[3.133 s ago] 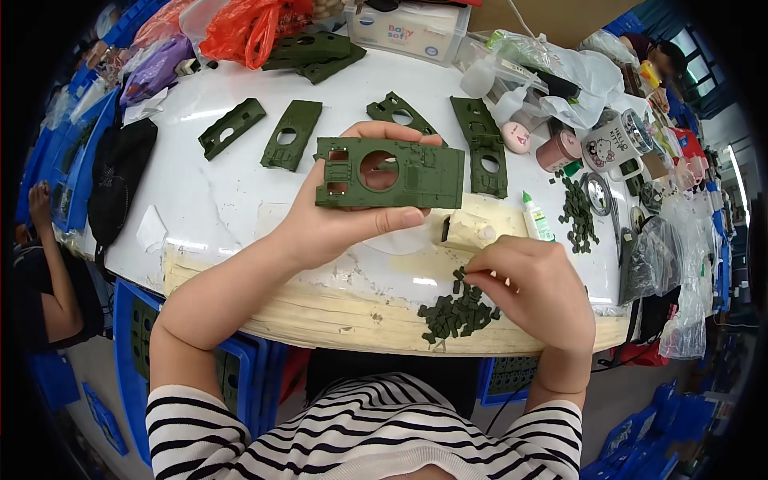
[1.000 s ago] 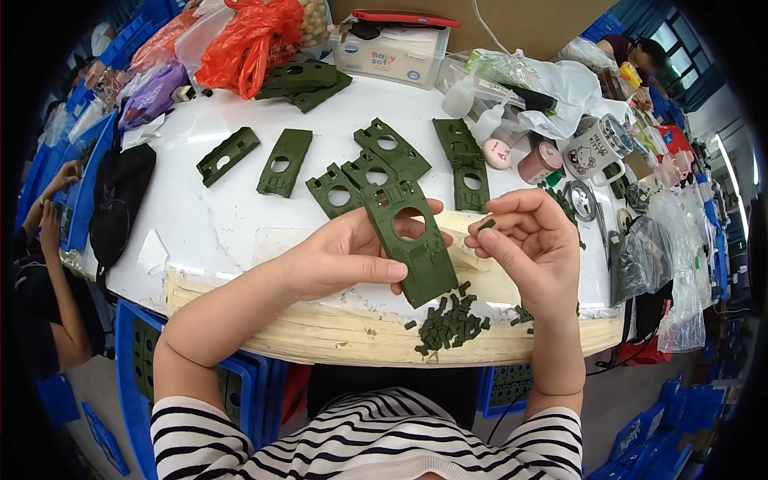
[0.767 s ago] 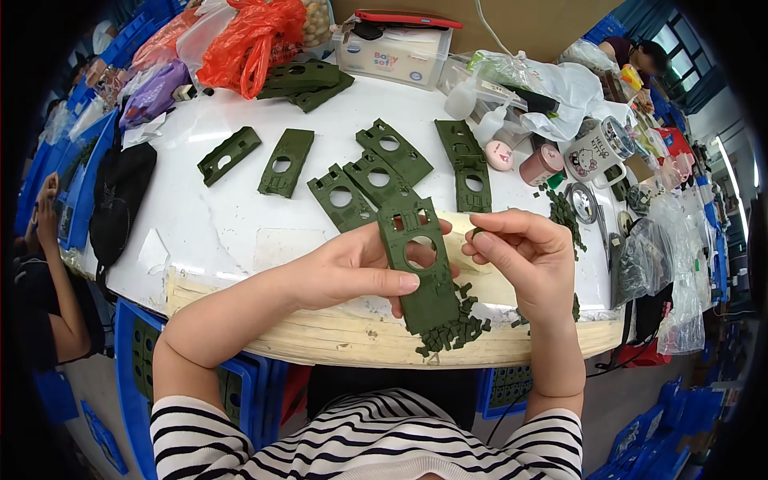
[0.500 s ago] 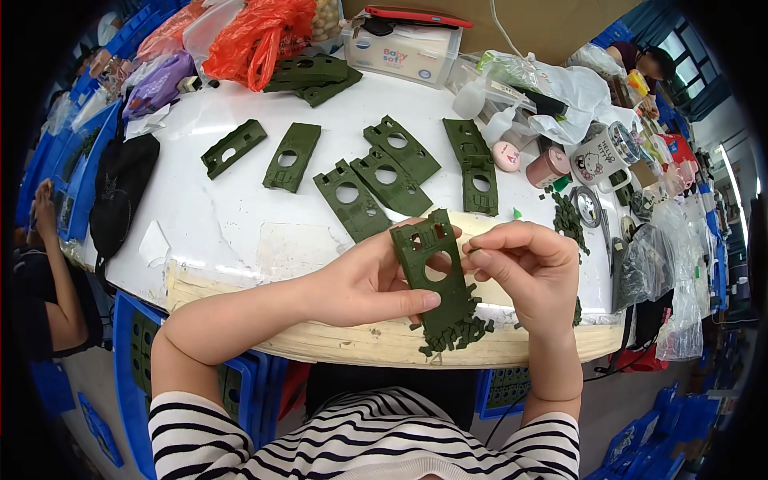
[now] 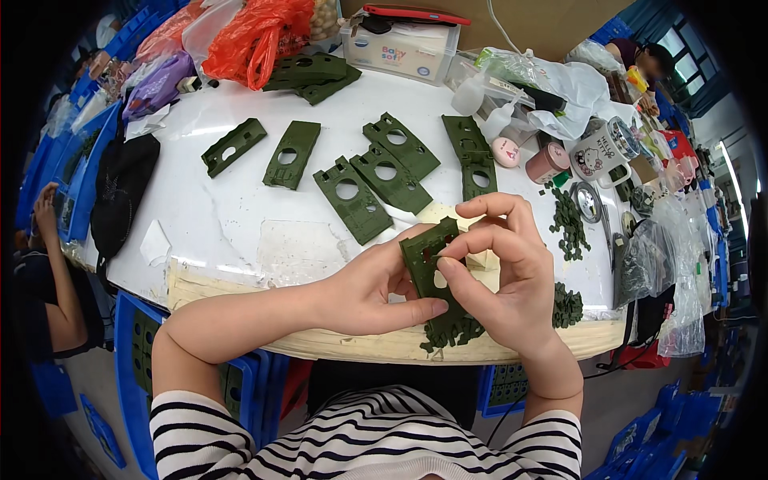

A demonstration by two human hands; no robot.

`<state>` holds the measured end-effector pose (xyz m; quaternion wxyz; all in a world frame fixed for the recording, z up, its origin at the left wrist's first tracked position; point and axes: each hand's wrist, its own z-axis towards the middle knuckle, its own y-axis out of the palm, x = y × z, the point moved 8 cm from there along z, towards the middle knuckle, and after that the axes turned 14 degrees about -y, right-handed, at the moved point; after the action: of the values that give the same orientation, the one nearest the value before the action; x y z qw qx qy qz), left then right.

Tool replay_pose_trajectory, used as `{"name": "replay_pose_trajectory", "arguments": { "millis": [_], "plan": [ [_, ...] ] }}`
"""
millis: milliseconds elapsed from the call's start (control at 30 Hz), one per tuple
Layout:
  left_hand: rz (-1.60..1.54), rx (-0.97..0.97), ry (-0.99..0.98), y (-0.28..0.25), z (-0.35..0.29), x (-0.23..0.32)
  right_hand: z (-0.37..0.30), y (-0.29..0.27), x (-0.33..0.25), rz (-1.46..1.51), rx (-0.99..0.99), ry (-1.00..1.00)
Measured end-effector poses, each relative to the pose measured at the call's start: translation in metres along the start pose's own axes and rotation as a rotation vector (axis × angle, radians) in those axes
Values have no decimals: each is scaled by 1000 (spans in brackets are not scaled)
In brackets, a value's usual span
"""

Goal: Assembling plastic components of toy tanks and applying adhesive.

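Note:
My left hand (image 5: 372,292) grips a dark green plastic model hull part (image 5: 418,254) by its left side, thumb across its face. The part is tilted and has a large round hole and smaller openings near its far end. My right hand (image 5: 512,284) is at that end, thumb and forefinger pinched against the part's surface. Whatever those fingertips hold is hidden. Beneath the hull part, a heap of tiny green pieces (image 5: 454,333) lies at the table's near edge. Several similar hull parts (image 5: 352,206) rest farther back on the white table (image 5: 216,240).
Small green pieces (image 5: 569,226) lie in piles at the right, beside a roll of tape (image 5: 586,203), a mug (image 5: 596,156) and a pink jar (image 5: 548,166). Plastic bags (image 5: 260,40) and a clear box (image 5: 400,52) line the back. A black bag (image 5: 124,196) sits left.
My right hand has moved left from beside the hull part onto its far end. A tiny green piece seen between its fingertips before is now hidden. The left hand has shifted slightly right.

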<state>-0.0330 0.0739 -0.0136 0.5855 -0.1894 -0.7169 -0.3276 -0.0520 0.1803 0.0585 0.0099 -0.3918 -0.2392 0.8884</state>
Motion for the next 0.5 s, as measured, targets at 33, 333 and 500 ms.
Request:
{"name": "replay_pose_trajectory", "arguments": {
  "millis": [33, 333, 500],
  "plan": [
    [20, 4, 2, 0, 0, 0, 0, 2, 0, -3, -29, -6],
    [72, 36, 48, 0, 0, 1, -1, 8, 5, 72, -33, 11],
    [175, 74, 82, -2, -1, 3, -1, 9, 4, 14, -95, -13]
  ]
}}
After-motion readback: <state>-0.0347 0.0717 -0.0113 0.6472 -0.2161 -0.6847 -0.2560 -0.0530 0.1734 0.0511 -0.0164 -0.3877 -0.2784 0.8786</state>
